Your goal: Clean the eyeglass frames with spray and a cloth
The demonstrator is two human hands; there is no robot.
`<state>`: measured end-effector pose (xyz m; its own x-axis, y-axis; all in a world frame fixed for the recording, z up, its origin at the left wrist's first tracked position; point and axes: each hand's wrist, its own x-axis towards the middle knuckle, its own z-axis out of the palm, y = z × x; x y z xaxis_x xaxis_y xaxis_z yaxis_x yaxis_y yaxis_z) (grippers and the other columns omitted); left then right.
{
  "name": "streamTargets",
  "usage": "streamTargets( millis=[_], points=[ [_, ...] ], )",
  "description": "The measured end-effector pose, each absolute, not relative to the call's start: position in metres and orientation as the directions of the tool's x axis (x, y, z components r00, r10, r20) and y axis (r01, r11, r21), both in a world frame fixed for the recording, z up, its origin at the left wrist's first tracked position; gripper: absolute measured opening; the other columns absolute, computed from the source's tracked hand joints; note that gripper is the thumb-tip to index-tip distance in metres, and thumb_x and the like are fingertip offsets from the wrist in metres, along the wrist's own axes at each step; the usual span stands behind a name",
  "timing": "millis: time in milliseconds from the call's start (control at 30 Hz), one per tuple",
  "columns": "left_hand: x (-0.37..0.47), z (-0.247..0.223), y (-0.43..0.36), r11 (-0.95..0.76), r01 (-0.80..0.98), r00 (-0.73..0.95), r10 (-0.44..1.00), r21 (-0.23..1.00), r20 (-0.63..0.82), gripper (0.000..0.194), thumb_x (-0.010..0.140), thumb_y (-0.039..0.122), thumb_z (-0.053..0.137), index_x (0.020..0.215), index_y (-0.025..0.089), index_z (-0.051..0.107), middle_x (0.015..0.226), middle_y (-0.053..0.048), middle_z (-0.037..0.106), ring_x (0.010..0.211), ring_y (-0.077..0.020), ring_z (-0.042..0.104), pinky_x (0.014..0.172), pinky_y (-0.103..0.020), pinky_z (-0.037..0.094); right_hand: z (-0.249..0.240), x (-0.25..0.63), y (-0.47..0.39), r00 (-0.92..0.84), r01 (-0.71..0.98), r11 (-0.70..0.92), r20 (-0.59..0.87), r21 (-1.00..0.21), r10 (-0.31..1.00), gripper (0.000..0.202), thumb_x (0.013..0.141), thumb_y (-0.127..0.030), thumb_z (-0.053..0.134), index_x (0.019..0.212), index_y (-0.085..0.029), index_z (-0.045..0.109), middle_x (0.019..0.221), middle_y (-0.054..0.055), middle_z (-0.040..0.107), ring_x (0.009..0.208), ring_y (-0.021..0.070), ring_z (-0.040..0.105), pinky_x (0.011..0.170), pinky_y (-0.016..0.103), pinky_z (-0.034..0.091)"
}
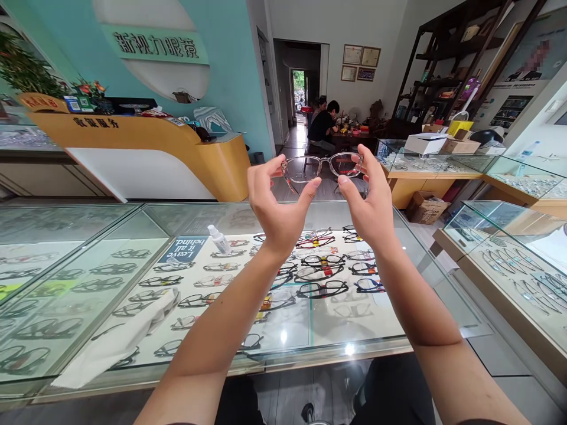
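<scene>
A pair of eyeglasses (pixel 325 160) with a thin, partly clear frame is held up in front of me, above the far edge of the glass display case. My left hand (pixel 283 203) grips it at the left end, near the hinge. At the other end my right hand (pixel 370 200) pinches the frame between thumb and fingers. Red lettering shows on the right lens. Beneath my hands, rows of eyeglasses (pixel 322 288) lie inside the case. On the glass top stand a small white spray bottle (pixel 218 239) and, nearer to me, a crumpled white cloth (pixel 119 342).
The glass display case (pixel 292 359) spans the space before me. Another glass case (pixel 500 254) stands to the right. A yellow and white counter (pixel 150 141) is at the back left. Farther back, people (pixel 325 124) sit at a table. Cardboard boxes (pixel 427 206) stand at right.
</scene>
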<state>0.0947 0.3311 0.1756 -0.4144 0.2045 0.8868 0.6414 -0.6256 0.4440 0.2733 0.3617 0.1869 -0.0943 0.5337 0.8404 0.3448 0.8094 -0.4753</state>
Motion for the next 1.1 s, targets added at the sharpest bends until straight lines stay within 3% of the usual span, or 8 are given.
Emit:
streamTargets(
  millis=[233,467,600,967,1100],
  points=[
    [0.094,0.174,0.33,-0.603,0.666,-0.409,0.197,0.439,0.891,0.07,0.078,0.057,0.094,0.135,0.027,0.066,0.121,-0.009,0.065,0.124,-0.033,0.063,0.109,-0.053,0.053,0.184,0.272,0.364,-0.115,0.333,0.79,0.81,-0.514,0.575,0.061,0.108,-0.053,0.059,0.164,-0.035,0.046,0.16,0.013,0.063,0.148,0.0308,0.06,0.124,0.064,0.048],
    [0.093,0.175,0.331,-0.594,0.692,-0.404,0.15,0.409,0.902,0.071,0.075,0.057,0.095,0.131,0.027,0.066,0.117,-0.01,0.065,0.122,-0.0338,0.06,0.11,-0.055,0.051,0.179,0.267,0.376,-0.143,0.167,0.697,0.682,-0.698,0.717,0.058,0.104,-0.052,0.062,0.158,-0.031,0.054,0.153,0.013,0.069,0.126,0.0282,0.071,0.111,0.055,0.058],
    [0.094,0.176,0.332,-0.565,0.727,-0.403,0.11,0.391,0.909,0.069,0.075,0.061,0.095,0.129,0.028,0.068,0.114,-0.009,0.067,0.115,-0.0326,0.063,0.105,-0.054,0.054,0.181,0.266,0.375,-0.123,0.152,0.688,0.677,-0.71,0.726,0.057,0.102,-0.05,0.064,0.155,-0.03,0.056,0.151,0.013,0.07,0.124,0.028,0.071,0.11,0.055,0.057],
    [0.092,0.176,0.331,-0.54,0.735,-0.383,0.168,0.41,0.909,0.069,0.08,0.061,0.091,0.133,0.025,0.066,0.12,-0.01,0.069,0.123,-0.0323,0.062,0.11,-0.053,0.052,0.184,0.264,0.377,-0.169,0.063,0.622,0.606,-0.78,0.777,0.048,0.099,-0.048,0.065,0.144,-0.029,0.061,0.145,0.011,0.071,0.128,0.0279,0.069,0.113,0.053,0.055],
    [0.091,0.178,0.332,-0.52,0.739,-0.381,0.201,0.428,0.903,0.062,0.082,0.056,0.092,0.129,0.024,0.07,0.116,-0.008,0.072,0.112,-0.0271,0.069,0.102,-0.046,0.057,0.184,0.266,0.374,-0.076,0.134,0.687,0.684,-0.714,0.725,0.047,0.099,-0.046,0.069,0.142,-0.031,0.06,0.142,0.011,0.069,0.127,0.0294,0.068,0.112,0.054,0.055]
  ],
)
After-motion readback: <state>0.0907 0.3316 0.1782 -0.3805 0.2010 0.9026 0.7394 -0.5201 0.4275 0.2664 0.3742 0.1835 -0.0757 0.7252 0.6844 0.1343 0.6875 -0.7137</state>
